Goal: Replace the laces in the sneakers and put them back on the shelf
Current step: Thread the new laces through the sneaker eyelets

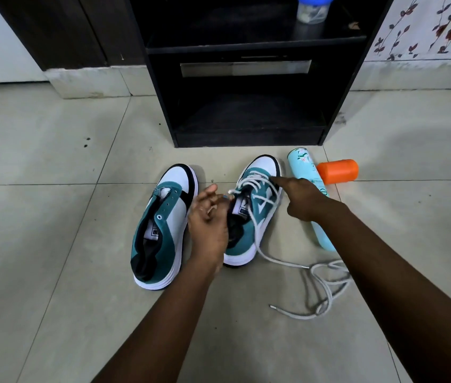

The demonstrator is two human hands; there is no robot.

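From the head camera, two teal and white sneakers stood side by side on the tiled floor (53, 244), toes toward a black shelf (249, 111). The left hand (209, 219) hovered between them at the collar of the right sneaker (249, 236), its fingers (210, 190) loosely curled and pinching the white lace (257, 186) where it left the upper eyelets. The right hand (303, 199) had its fingers folded together except the index, which stretched out and pressed on the lace crossings near the toe. Just left of the left hand's fingers stood the left sneaker (160, 228), with no lace in its eyelets. A loose lace (318, 288) lay in loops on the floor below the right hand's fingers, partly under the right forearm. Beyond those fingers lay a pale blue spray can (306, 172) and, touching it, an orange cap (337, 171). A clear jar with a blue lid (313, 9) stood on the shelf.
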